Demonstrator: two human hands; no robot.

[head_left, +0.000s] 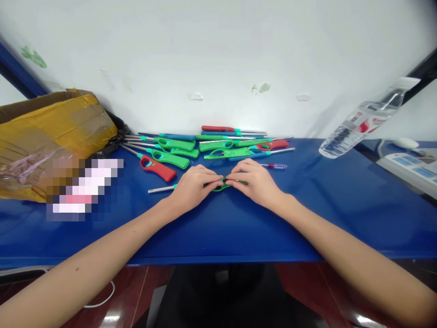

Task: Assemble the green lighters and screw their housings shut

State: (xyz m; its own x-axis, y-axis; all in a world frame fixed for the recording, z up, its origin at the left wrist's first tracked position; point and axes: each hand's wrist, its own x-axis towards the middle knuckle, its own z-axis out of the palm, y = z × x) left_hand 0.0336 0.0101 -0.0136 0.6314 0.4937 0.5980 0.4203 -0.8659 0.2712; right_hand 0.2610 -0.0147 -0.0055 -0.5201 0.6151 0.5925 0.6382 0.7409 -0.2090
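Both hands are on a green long-necked gas lighter [161,189] that lies sideways low over the blue table, its metal barrel pointing left. My left hand [195,186] is closed around the barrel end of the body, thumb and fingertips pinching near the trigger loop. From the other side, my right hand [255,183] pinches the handle end, and its fingertips almost meet the left ones. A small dark part shows between the fingertips; its kind is unclear. The fingers cover most of the lighter's body. Just behind the right hand lies a screwdriver [278,166] with a purple clear handle.
Several more lighters are piled behind the hands, among them a red one [159,169] and a green one [170,159]. A taped cardboard box [58,141] stands left. At right are a tilted water bottle [358,124] and a white device with displays [409,166].
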